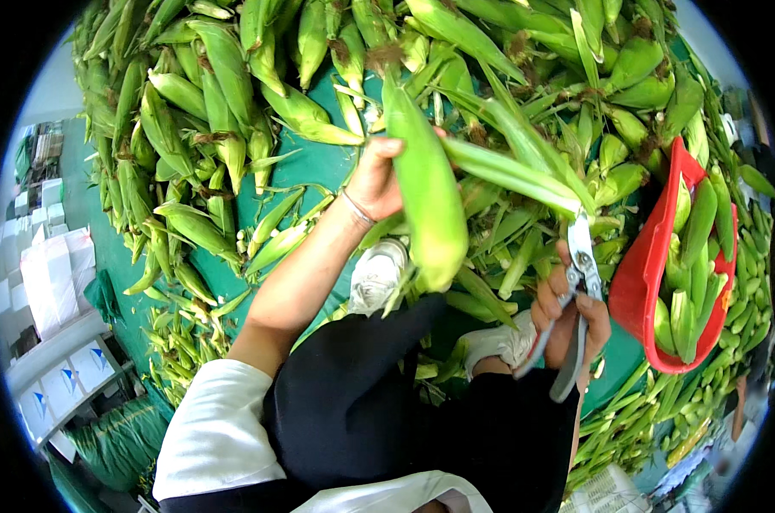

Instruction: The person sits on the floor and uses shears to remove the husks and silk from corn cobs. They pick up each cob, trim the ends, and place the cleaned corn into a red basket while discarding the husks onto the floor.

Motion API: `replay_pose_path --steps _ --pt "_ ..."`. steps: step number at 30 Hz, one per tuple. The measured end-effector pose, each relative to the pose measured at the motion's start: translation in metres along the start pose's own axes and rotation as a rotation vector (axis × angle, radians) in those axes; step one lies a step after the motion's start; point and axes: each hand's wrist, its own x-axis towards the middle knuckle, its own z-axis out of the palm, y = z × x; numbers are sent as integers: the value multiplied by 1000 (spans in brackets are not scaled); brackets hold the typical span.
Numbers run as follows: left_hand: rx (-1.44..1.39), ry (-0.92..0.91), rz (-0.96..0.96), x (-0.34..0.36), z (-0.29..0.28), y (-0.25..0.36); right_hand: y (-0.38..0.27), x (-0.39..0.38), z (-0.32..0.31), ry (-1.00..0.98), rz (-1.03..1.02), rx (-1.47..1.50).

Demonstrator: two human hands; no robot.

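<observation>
In the middle, my left hand (379,177) is closed round a green ear of corn (428,184) in its husk, its silk end up and its pale stem end down toward my knee. Lower right, my right hand (569,318) grips the handles of a pair of pruning shears (583,267) that point upward. At their tip is a loose strip of green husk (524,177), which reaches across to the ear. Whether the blades pinch the strip I cannot tell. My left fingers are partly hidden behind the ear.
Heaps of unhusked corn (186,98) curve round the far side and left. To the right, a tilted red basket (634,282) holds several trimmed ears, with more ears beyond it. Cut husks (182,346) litter the green floor (233,295). White boxes (58,274) stand far left.
</observation>
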Motion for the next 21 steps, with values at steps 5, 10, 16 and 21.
replay_pose_path --steps 5,10,16,21 --pt "154 450 -13 2 -42 -25 0 15 -9 97 -253 -225" --pt "-280 368 59 8 -35 -28 28 33 -24 325 73 -695" --pt "282 453 -94 10 -2 -41 68 43 -22 52 3 -1131" --pt "440 511 -197 5 -5 -34 59 41 -21 40 64 -995"
